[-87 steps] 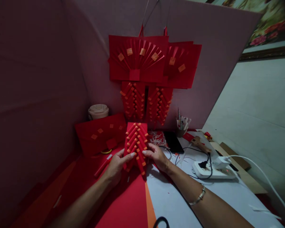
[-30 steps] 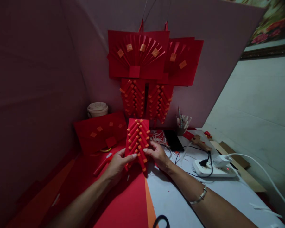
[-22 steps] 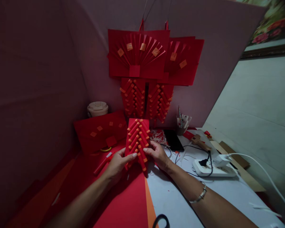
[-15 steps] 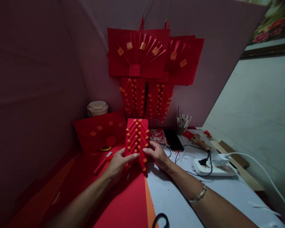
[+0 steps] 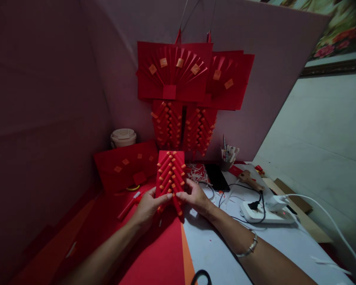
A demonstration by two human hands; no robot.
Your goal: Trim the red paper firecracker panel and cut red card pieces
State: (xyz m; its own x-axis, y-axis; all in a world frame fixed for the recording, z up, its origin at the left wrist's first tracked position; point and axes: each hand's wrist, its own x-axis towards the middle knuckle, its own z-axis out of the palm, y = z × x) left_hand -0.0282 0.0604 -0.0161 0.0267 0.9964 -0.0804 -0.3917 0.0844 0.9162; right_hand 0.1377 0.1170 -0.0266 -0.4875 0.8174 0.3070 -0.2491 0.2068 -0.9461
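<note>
Between my two hands is a red paper firecracker decoration [image 5: 170,172], a red card with slanted rows of red paper rolls ringed in orange. My left hand [image 5: 150,206] grips its lower left side, thumb on the front. On the lower right side, my right hand [image 5: 197,198] grips it the same way, its thumb over the rolls. The fingers behind the card are hidden. The decoration is tilted up above the red paper [image 5: 154,253] on the table. Behind it hang two similar firecracker panels [image 5: 167,124] below red cards with paper fans [image 5: 175,71].
Another red card [image 5: 126,164] leans at the left before a white lidded bucket [image 5: 123,137]. At right are a black phone [image 5: 217,177], a pen cup [image 5: 228,160], a power strip [image 5: 267,212] with cables and paper shreds [image 5: 196,173]. A black scissors handle [image 5: 201,273] shows at the front.
The view has shifted slightly, so the scene sits a little lower. My right thumb has moved a bit left across the rolls. Both hands still hold the firecracker decoration.
</note>
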